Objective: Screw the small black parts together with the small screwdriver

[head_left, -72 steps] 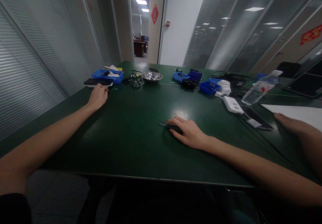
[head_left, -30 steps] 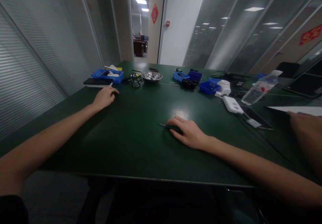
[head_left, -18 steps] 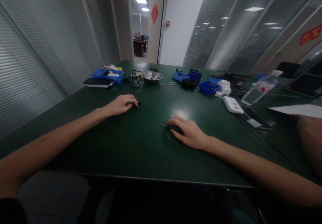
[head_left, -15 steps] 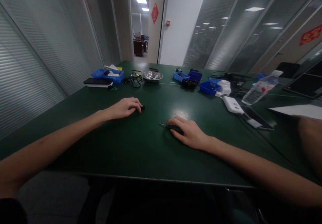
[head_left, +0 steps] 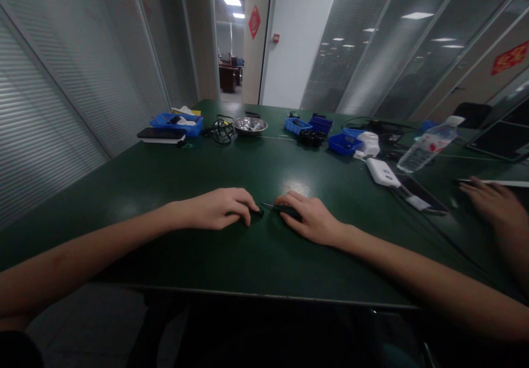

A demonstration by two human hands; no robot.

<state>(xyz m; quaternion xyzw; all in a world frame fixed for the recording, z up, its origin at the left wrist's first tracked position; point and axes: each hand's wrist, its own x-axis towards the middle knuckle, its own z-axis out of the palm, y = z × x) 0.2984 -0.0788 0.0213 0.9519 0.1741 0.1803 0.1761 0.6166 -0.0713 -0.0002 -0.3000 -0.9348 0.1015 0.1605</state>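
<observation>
My right hand [head_left: 308,215] rests on the green table [head_left: 198,263], closed around the dark handle of a screwdriver [head_left: 288,210]. Its thin metal shaft points left. Just left of that tip, my left hand [head_left: 225,207] pinches a small black piece [head_left: 260,212] between thumb and fingers, low over the tabletop. The piece is too small and dark for me to tell its kind. It sits close to the screwdriver's tip; whether the two touch, I cannot tell.
Toward the back stand a metal bowl [head_left: 250,126], a blue tray [head_left: 194,128], black cables [head_left: 222,131] and blue bins [head_left: 345,144]. A white power bank [head_left: 382,173], a phone [head_left: 421,191] and a tilted bottle [head_left: 430,146] lie right. Another person's hand [head_left: 490,200] is at far right.
My left hand has moved right and nearer to me, bringing the small black piece to the screwdriver's tip. My right hand stays put. The other person's hand has come further into view.
</observation>
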